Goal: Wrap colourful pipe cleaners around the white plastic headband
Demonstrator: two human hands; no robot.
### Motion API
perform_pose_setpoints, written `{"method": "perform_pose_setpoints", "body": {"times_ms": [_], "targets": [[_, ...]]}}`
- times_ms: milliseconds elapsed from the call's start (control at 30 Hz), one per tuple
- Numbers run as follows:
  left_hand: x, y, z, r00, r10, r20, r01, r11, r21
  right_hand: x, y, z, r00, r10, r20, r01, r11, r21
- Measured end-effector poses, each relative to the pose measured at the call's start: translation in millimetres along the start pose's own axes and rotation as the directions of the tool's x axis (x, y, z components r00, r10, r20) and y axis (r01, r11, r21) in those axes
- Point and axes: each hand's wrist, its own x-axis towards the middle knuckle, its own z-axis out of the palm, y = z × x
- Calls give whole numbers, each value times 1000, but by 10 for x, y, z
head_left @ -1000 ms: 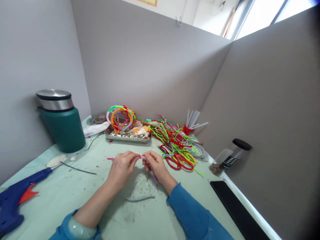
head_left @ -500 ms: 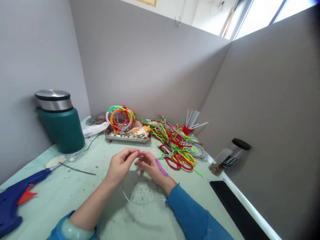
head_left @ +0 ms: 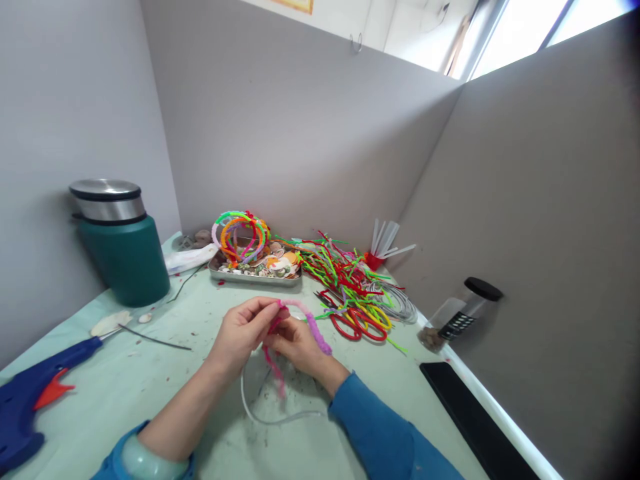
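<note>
A pale wire (head_left: 280, 421) curves below my hands, and part of it is wrapped in fuzzy pipe cleaner, light pink at the top and purple (head_left: 318, 335) lower on the right. My left hand (head_left: 250, 325) pinches the wrapped part at its hot-pink end. Close against it, my right hand (head_left: 295, 343) has its fingers closed on a hot-pink pipe cleaner (head_left: 274, 370), whose loose tail hangs under the fingers. The right fingertips are partly hidden behind the pink strand.
Behind my hands stand a metal tray (head_left: 255, 280) with colourful fuzzy rings (head_left: 243, 237), a heap of pipe cleaners (head_left: 345, 270) and red-handled scissors (head_left: 357, 325). Left are a green flask (head_left: 123, 260) and a blue glue gun (head_left: 45, 393). Right are a jar (head_left: 453, 317) and a black slab (head_left: 475, 417).
My right hand has moved slightly down and left, closer to the left hand. The hot-pink tail now hangs in view below the fingers, and the wire loop sits a little lower.
</note>
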Motion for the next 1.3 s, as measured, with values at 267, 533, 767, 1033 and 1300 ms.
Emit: {"method": "perform_pose_setpoints", "body": {"times_ms": [267, 533, 767, 1033, 1300], "targets": [[71, -26, -67, 993, 39, -112, -40, 999, -7, -16, -54, 10, 987, 85, -135, -89, 996, -18], [206, -217, -241, 971, -60, -231, 99, 982, 163, -40, 27, 1, 987, 108, -122, -111, 994, -20], [201, -257, -238, 977, -94, -189, 144, 952, 271, -44, -50, 1, 991, 117, -68, -106, 984, 143], [188, -239, -202, 986, -135, -98, 153, 963, 220, -83, -81, -54, 984, 153, -92, -110, 926, 361], [179, -285, -229, 984, 164, -71, -86, 782, 617, -37, -56, -32, 976, 213, -42, -171, 875, 453]]}}
